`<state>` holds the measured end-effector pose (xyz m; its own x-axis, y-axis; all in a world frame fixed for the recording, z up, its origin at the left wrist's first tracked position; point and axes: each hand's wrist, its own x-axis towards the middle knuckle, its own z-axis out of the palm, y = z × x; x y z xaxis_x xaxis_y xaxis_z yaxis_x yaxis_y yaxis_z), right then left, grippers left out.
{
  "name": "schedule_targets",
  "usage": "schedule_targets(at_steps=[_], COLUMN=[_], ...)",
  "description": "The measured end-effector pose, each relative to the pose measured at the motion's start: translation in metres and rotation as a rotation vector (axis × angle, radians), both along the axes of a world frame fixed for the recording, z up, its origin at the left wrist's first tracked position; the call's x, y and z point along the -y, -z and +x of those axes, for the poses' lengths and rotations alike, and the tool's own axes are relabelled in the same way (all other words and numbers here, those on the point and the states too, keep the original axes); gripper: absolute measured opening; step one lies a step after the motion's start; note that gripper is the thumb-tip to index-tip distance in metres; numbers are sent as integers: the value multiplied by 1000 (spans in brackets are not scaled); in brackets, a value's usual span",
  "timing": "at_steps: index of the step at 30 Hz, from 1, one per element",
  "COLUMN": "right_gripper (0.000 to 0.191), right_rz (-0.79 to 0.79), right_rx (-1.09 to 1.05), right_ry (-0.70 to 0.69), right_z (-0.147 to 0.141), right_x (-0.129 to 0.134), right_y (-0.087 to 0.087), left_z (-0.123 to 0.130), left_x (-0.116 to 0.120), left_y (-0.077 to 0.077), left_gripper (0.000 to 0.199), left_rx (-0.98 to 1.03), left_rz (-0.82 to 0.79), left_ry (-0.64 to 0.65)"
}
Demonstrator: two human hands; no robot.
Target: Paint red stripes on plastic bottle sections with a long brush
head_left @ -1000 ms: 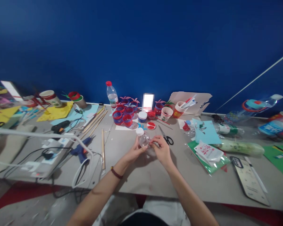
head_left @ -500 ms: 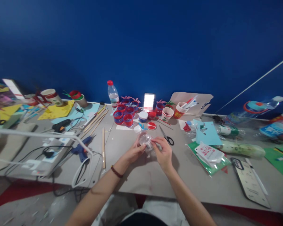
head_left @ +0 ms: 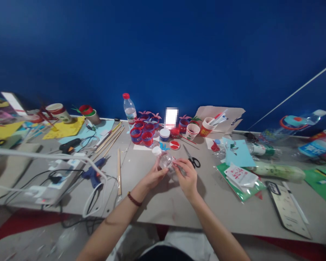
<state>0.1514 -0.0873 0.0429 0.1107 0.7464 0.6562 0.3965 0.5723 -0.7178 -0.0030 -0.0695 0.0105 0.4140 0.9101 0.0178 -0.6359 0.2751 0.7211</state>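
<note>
Between my two hands is a clear plastic bottle piece [head_left: 165, 160], its round open rim tilted up toward me. My left hand [head_left: 157, 175] wraps its fingers round the near left side of it. With thumb and fingertips together, my right hand [head_left: 187, 175] pinches at the right edge, where a bit of red shows; I cannot make out what that is. A white cap [head_left: 156, 150] sits just beyond the piece; whether it is joined to it I cannot tell. Black-handled scissors [head_left: 193, 159] lie right of my right hand.
Red and blue cups [head_left: 147, 138] cluster at the back beside a water bottle [head_left: 129, 110]. Glue guns [head_left: 93, 172], cables and a power strip [head_left: 63, 177] crowd the left. A phone [head_left: 286, 210] and green paper packets [head_left: 243, 188] lie right. Another person's arm shows at far left.
Both hands stay nearly in place on the clear plastic piece, which has turned slightly. The white cap beyond it appears a little nearer and more to the left.
</note>
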Motion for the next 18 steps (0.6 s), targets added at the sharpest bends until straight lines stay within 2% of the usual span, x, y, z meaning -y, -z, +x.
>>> schedule_targets(at_steps=[6, 10, 18], right_gripper=[10, 9, 7], right_rz=[-89, -101, -146], right_rx=[-68, -103, -90], right_ry=[-14, -33, -56], right_z=[-1, -4, 1], right_x=[1, 1, 1], right_y=[4, 5, -2], left_z=[-2, -3, 5], left_x=[0, 1, 3], left_y=[6, 3, -7], left_gripper=[66, 66, 61], left_rx=[-65, -74, 66], left_rz=[31, 45, -122], left_ry=[-34, -15, 51])
